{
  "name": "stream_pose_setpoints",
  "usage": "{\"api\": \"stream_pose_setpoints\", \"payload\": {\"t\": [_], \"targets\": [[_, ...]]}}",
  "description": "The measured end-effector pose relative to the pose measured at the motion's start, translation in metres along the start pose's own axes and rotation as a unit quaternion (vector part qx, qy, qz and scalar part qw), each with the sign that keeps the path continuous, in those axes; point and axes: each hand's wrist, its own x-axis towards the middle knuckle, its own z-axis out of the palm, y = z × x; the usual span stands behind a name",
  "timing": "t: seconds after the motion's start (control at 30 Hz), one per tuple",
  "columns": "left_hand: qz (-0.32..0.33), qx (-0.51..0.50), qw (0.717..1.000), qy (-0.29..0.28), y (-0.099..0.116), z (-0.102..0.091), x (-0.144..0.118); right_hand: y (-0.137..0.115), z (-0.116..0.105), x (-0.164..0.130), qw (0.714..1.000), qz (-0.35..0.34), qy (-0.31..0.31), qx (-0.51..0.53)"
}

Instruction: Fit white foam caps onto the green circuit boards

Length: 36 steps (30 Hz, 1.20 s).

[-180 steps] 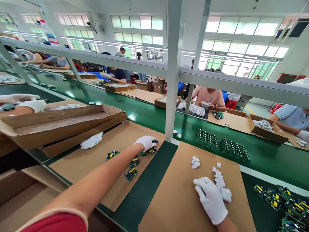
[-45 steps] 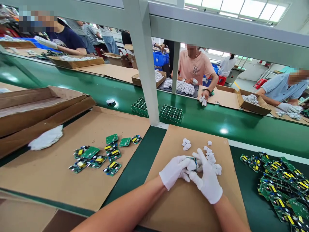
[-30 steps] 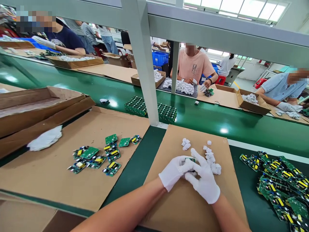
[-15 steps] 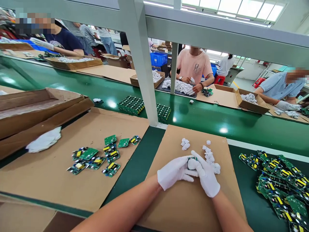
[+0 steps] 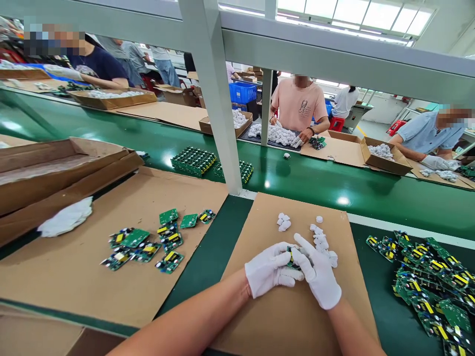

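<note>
My left hand (image 5: 272,269), in a white glove, is closed around a small green circuit board (image 5: 293,261) above the cardboard sheet. From the other side my right hand (image 5: 318,274), gloved too, has its thumb and fingers bent over the same board. They hide much of its right side, and I cannot make out whether a small white piece is pinched there. Just beyond the right fingers lies a row of white lumpy pieces (image 5: 321,241). One round white piece (image 5: 319,219) sits apart at the row's far end, and a small cluster of white pieces (image 5: 284,222) lies to the left.
Circuit boards are heaped (image 5: 430,277) at right; several more (image 5: 137,238) lie on the left cardboard (image 5: 74,282), near a white cloth-like item (image 5: 67,217) and long carton (image 5: 70,173). A grey post (image 5: 215,99) rises ahead. Stacked boards (image 5: 193,160) sit on the green belt (image 5: 308,180). Co-workers sit opposite.
My hands have shifted slightly down, and the board between them is tilted differently, showing more of its components. The stacked boards on the belt have moved left. The co-worker opposite has moved a hand.
</note>
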Motion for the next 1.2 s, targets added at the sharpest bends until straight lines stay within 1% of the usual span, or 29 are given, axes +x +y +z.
{"api": "stream_pose_setpoints", "payload": {"t": [0.07,0.13,0.2,0.27,0.33,0.43,0.57,0.63,0.73,0.83,0.93,1.0,1.07,1.2], "targets": [[0.003,-0.008,1.000,0.010,-0.001,0.001,0.000,0.000,0.000,0.000,1.000,0.004,0.005,-0.020],[0.002,-0.013,1.000,0.017,-0.001,0.000,0.001,0.002,0.002,0.000,1.000,0.018,-0.001,-0.003],[-0.003,-0.014,1.000,0.019,0.000,0.000,0.002,0.005,0.003,0.000,0.997,0.034,-0.023,0.065],[-0.008,-0.010,1.000,0.019,0.001,-0.001,0.003,0.008,0.004,0.001,0.988,0.045,-0.039,0.144],[-0.013,0.000,1.000,0.024,0.001,-0.002,0.004,0.009,0.006,0.001,0.980,0.062,-0.042,0.186],[-0.014,0.022,0.999,0.029,-0.002,-0.004,0.004,0.009,0.008,0.000,0.976,0.088,-0.044,0.194],[-0.006,0.050,0.998,0.038,-0.003,-0.006,0.005,0.007,0.011,-0.002,0.980,0.087,-0.022,0.177],[-0.006,0.055,0.998,0.041,0.000,-0.005,0.004,0.007,0.011,-0.002,0.972,0.097,-0.042,0.211],[-0.011,0.055,0.998,0.025,0.007,-0.003,0.004,0.008,0.008,-0.001,0.953,0.109,-0.063,0.275],[-0.015,0.048,0.999,0.014,0.012,0.000,0.003,0.007,0.007,0.001,0.958,0.117,-0.050,0.258],[-0.009,0.074,0.997,0.037,0.011,0.003,0.006,0.002,0.009,0.003,0.962,0.106,-0.062,0.245],[0.005,0.112,0.992,0.058,0.010,0.006,0.007,-0.001,0.011,0.004,0.962,0.092,-0.072,0.246],[0.022,0.148,0.987,0.066,0.010,0.010,0.008,-0.003,0.014,0.004,0.965,0.081,-0.073,0.237],[0.039,0.172,0.983,0.048,0.013,0.015,0.006,0.000,0.014,0.003,0.975,0.074,-0.037,0.205]]}}
